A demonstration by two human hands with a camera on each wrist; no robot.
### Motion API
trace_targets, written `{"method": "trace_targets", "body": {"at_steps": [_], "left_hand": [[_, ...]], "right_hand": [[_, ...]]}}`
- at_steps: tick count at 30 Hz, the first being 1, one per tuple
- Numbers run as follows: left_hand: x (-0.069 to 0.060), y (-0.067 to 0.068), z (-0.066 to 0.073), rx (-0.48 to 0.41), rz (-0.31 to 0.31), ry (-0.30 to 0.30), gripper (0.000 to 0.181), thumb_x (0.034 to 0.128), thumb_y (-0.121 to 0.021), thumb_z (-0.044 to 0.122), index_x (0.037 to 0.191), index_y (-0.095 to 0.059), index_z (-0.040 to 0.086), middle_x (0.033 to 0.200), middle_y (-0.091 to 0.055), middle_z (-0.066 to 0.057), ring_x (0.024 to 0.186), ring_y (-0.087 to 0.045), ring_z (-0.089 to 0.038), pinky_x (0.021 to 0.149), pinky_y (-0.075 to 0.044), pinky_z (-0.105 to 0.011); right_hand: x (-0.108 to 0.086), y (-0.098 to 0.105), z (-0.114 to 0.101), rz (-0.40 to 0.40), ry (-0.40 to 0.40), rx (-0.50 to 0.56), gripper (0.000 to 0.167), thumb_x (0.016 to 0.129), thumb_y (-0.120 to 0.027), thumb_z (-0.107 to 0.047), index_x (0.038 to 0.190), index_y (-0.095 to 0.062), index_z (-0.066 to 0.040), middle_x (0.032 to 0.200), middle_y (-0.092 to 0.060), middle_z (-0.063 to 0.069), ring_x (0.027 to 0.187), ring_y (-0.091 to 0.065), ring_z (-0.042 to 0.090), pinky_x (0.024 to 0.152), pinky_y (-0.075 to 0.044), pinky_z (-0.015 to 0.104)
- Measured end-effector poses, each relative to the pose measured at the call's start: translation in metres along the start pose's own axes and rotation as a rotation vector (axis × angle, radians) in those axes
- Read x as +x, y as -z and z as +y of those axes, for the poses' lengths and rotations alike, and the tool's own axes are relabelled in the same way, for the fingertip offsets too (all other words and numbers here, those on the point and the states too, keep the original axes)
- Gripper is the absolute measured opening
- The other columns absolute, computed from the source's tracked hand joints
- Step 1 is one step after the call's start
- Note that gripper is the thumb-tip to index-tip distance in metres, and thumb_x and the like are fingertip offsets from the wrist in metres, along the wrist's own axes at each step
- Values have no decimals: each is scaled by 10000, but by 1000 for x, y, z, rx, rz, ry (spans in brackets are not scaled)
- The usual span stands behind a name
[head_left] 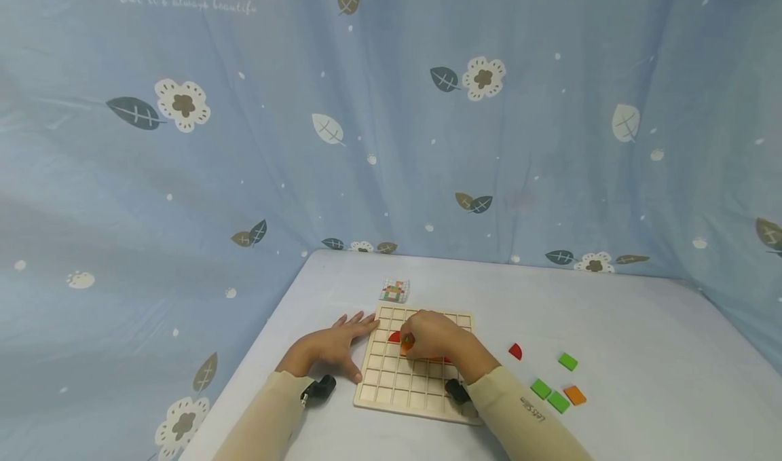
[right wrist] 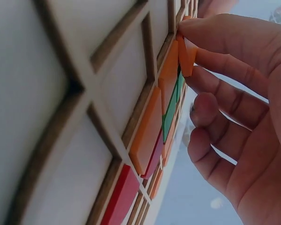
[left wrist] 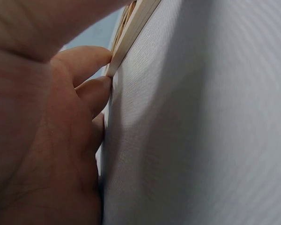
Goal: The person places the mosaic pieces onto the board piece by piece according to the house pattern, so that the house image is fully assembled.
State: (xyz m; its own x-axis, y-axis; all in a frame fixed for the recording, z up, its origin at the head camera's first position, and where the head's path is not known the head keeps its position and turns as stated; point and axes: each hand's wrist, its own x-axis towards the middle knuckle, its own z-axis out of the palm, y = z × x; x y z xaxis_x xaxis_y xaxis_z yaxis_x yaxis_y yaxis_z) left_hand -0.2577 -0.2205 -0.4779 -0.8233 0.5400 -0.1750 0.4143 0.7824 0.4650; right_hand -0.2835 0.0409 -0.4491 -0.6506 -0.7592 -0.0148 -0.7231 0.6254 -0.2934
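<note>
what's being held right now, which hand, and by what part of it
The right hand pinches an orange block by its sides, between thumb and fingers. The left hand holds nothing; it touches the edge of the board.

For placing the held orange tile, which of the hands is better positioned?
The right hand seems better: it pinches the tile over the board, while the left hand touches the board's edge.

1. My head camera looks forward and down from the near side of the table, taking in left hand, right hand, grid board and far curtain.
2. My left-wrist camera, tipped sideways, sits close, facing the board's left edge; the head view shares it.
3. My right-wrist camera looks closely along the board towards my orange tile, also in the head view.
</note>
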Motion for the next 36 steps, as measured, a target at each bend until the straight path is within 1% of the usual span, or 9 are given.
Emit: {"method": "trace_targets", "body": {"at_steps": [7,14,17,21,24,28,33,36], "left_hand": [[0,-1,-1,3,7,6,1204,551,-904,451,1549,-286,185,1618,-150,8,1479,-9,-265,1172,-6,-501],[1,0,0,12,3,2,1208,556,-906,444,1553,-274,190,1619,-142,13,1479,-9,-273,1172,-2,-500],[0,1,1,11,-1,1,1208,556,-905,445,1553,-273,185,1619,-143,8,1478,-10,-278,1171,-2,-502],[-1,2,1,-2,-6,4,1209,556,-903,445,1552,-274,174,1619,-141,-4,1477,-7,-284,1169,1,-509],[0,1,1,-11,-9,6,1209,555,-899,451,1553,-272,177,1620,-134,-2,1478,1,-278,1169,6,-508],[1,0,-2,3,-9,11,1217,549,-897,468,1554,-269,191,1620,-131,4,1479,2,-265,1171,4,-501],[2,-2,-4,12,-5,18,1225,538,-908,455,1553,-275,190,1620,-138,2,1479,-2,-269,1170,1,-507],[2,-2,-3,4,-2,12,1226,534,-916,433,1550,-281,176,1619,-143,-8,1479,-5,-280,1169,2,-512]], "right_hand": [[0,-3,0,-12,-4,4,163,797,-794,-251,954,-761,-216,898,-642,-172,780,-554,23,715,-507,249],[-1,-2,1,-4,14,21,93,798,-782,-208,885,-751,-222,840,-613,-180,761,-544,28,699,-499,243],[-2,-3,1,2,21,25,93,798,-782,-209,886,-751,-219,846,-617,-180,764,-544,26,705,-500,241],[-4,-3,1,11,44,28,103,816,-777,-228,915,-757,-211,872,-634,-174,799,-568,22,746,-511,242],[-8,0,1,22,53,42,136,826,-773,-235,953,-764,-188,914,-657,-150,847,-594,32,779,-520,252],[-17,5,3,35,46,64,176,827,-768,-219,990,-767,-153,960,-685,-106,876,-616,57,785,-528,269],[-31,13,9,54,32,87,178,836,-756,-208,997,-765,-131,967,-694,-67,838,-612,63,770,-531,288],[-39,15,13,70,23,74,162,839,-753,-205,981,-765,-128,945,-684,-64,804,-583,57,753,-523,288]]}}
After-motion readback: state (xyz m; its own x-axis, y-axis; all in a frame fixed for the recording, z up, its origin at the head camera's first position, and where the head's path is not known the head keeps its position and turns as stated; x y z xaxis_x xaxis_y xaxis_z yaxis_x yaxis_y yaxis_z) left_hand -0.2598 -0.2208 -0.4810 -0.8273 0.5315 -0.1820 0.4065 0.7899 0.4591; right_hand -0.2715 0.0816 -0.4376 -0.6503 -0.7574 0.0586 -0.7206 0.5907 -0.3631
